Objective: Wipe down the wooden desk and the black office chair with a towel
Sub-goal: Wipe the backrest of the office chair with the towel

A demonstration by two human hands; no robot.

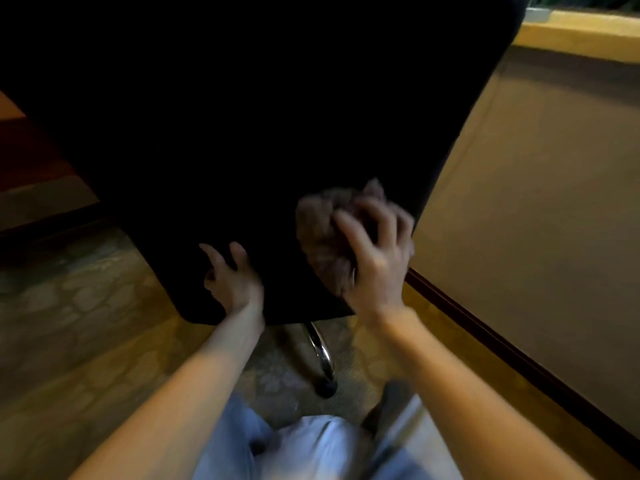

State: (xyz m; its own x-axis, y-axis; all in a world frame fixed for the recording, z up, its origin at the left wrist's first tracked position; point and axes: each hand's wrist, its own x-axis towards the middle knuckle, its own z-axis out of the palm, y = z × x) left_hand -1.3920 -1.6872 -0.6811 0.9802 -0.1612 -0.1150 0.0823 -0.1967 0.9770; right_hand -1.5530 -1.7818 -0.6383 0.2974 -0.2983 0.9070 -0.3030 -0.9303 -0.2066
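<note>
The black chair (277, 116) fills most of our view and hides what lies beyond it; under its lower edge a chrome leg (320, 348) runs down to a caster (326, 388) on the patterned carpet (86, 306), just ahead of our jeans (311, 445). Our right hand (374, 258) clutches the bunched towel (325, 237) against the chair near its right edge, while our left hand (232, 275) rests with fingers spread near the bottom edge. A wall (536, 202) and dark baseboard (502, 344) close in on the right; carpet lies open to the left.
</note>
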